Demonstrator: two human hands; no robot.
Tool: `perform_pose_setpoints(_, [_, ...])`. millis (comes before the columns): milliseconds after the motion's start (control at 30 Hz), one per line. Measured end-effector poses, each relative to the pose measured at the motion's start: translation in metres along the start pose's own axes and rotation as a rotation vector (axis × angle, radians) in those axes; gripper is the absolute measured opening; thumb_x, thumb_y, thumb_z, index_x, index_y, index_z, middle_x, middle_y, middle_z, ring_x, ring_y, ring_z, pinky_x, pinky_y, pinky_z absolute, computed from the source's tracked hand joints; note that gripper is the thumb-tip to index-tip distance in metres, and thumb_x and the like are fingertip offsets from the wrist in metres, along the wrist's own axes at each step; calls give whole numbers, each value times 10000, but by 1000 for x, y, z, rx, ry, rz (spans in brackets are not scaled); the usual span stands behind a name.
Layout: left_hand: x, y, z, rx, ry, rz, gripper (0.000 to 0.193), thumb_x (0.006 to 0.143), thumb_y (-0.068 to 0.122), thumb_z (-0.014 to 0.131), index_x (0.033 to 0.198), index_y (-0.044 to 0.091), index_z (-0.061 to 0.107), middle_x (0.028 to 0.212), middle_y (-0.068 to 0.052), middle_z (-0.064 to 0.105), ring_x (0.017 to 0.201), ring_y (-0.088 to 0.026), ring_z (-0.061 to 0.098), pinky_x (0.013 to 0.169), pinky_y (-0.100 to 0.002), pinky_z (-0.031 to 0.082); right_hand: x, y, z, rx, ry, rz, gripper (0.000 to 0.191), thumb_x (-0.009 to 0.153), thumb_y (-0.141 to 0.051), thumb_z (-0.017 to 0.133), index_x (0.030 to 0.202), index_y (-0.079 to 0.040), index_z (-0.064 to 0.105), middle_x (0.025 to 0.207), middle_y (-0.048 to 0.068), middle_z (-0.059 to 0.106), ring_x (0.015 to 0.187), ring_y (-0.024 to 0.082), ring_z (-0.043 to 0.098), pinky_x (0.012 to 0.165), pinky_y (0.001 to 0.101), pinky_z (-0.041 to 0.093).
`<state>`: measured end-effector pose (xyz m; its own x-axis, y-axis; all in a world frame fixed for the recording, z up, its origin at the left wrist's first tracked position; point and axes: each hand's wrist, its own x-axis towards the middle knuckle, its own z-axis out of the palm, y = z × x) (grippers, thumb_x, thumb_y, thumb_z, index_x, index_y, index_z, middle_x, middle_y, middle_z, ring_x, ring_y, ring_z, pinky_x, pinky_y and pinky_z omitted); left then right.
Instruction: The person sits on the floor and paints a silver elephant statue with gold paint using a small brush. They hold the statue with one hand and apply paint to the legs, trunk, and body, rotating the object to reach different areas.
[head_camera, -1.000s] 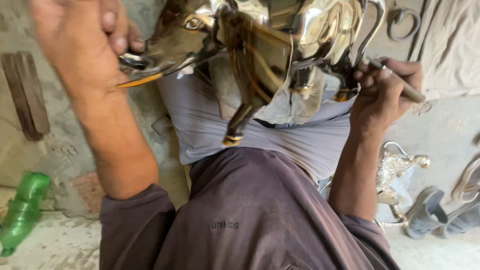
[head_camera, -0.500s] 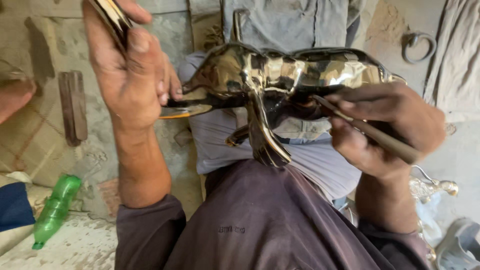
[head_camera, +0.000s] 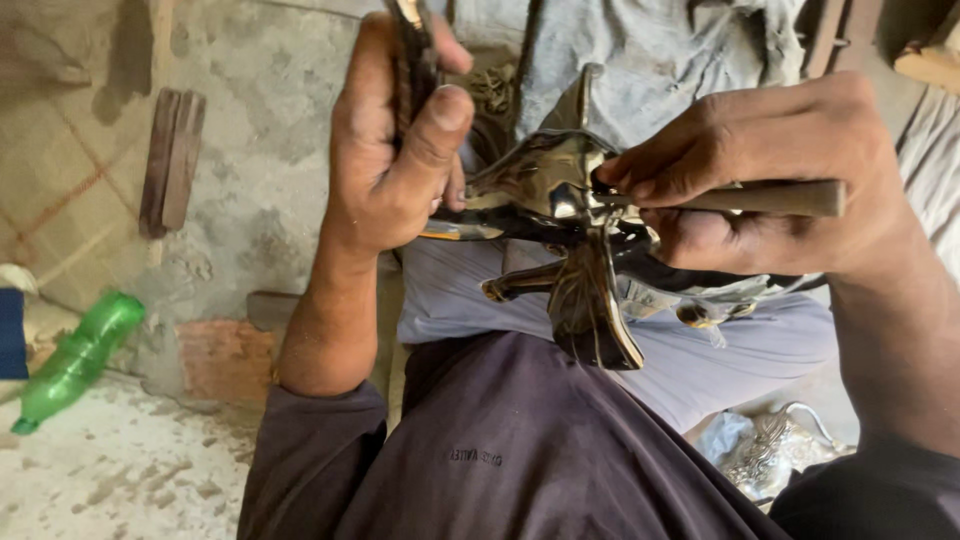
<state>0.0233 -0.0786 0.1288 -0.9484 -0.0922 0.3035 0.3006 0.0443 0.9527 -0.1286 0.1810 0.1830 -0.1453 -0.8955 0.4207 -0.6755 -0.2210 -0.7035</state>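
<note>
Gripping a dark tool (head_camera: 412, 60) in the left hand (head_camera: 390, 150), the right hand (head_camera: 760, 180) clamps a wooden-handled tool (head_camera: 770, 198) against the polished metal figure (head_camera: 560, 200), likely finishing work needing steady pressure.

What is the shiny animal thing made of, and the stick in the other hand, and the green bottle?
Shiny figure: looks like polished metal, brass or silvery, with mirror-like reflections. Tool handle in the right hand: seemingly wood, matte brown. Green bottle: probably plastic, see-through and glossy.

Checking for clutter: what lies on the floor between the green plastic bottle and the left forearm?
In the head view, only a reddish brick patch lies between the green plastic bottle and the left forearm.
</note>
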Motion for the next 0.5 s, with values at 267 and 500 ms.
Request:
perform_pose_setpoints(267, [-1,0,-2,10,-5,-37,356,1202,381,573,1315,59,472,834,-10,545,499,-68,551,476,-212,494,6,16,-5,31,-56,-90,171,891,-110,673,770,10,683,799,183,715,731,220,760,563,277,612])
perform_pose_setpoints(500, [-6,-3,4,-39,68,-92,318,1221,291,607,1340,23,484,1027,-40,614,540,-79,564,489,-222,511,-11,22,7,57,40,-116,116,840,0,651,736,53,649,754,192,683,756,279,771,621,330,607])
